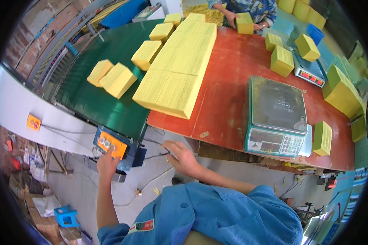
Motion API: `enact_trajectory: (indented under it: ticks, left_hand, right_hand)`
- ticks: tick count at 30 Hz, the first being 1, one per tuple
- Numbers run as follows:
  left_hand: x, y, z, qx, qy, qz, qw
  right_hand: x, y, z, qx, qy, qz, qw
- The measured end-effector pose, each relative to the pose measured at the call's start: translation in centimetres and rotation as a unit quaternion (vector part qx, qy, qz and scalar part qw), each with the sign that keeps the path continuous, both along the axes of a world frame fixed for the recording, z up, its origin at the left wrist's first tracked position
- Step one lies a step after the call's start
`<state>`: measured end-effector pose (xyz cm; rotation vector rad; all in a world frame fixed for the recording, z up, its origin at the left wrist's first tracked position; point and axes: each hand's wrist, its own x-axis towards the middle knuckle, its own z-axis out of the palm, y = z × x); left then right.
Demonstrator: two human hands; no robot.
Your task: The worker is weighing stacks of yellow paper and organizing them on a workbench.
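While left hand [106, 164] touches control box [118, 143], right hand [183, 158] hovers half-curled

Blue shirt [237, 216], dark blue button [184, 205], red-and-white badge [142, 226], sleeves above forearms

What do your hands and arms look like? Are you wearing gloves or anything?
No gloves: the left hand and right hand are both bare. The blue sleeves stop well short of the wrists and match the blue shirt. Something small on a right-hand finger might be a ring, but it's too tiny to tell.
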<state>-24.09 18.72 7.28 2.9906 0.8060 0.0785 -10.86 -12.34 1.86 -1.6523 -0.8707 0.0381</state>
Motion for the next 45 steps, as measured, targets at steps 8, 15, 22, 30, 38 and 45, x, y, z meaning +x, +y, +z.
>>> enact_trajectory:
  ticks: [8,15,22,30,38,45]
  left_hand:
    - [0.8,-0.8,1.9,-0.019,0.029,0.015,0.999]
    - [9.4,-9.7,4.3,0.075,-0.114,-0.162,0.977]
    - [29.6,-17.6,1.4,-0.011,-0.225,-0.384,0.895]
    - [31.0,-17.7,-0.9,-0.104,-0.147,-0.372,0.91]
    - [19.7,-21.5,0.4,-0.101,-0.149,-0.517,0.837]
    - [16.5,-18.7,-0.8,-0.23,-0.083,-0.317,0.916]
  right_hand:
    - [1.5,-3.4,0.6,0.003,-0.004,-0.022,1.0]
    - [2.4,-6.6,0.9,-0.019,0.027,-0.092,0.995]
    - [2.4,-8.0,0.1,-0.026,0.143,-0.14,0.979]
    - [0.9,-8.0,-3.2,0.071,0.286,-0.172,0.94]
    - [-0.2,-8.1,-7.0,0.289,0.612,-0.059,0.734]
    - [-0.3,-10.2,-1.3,0.264,0.501,-0.021,0.824]
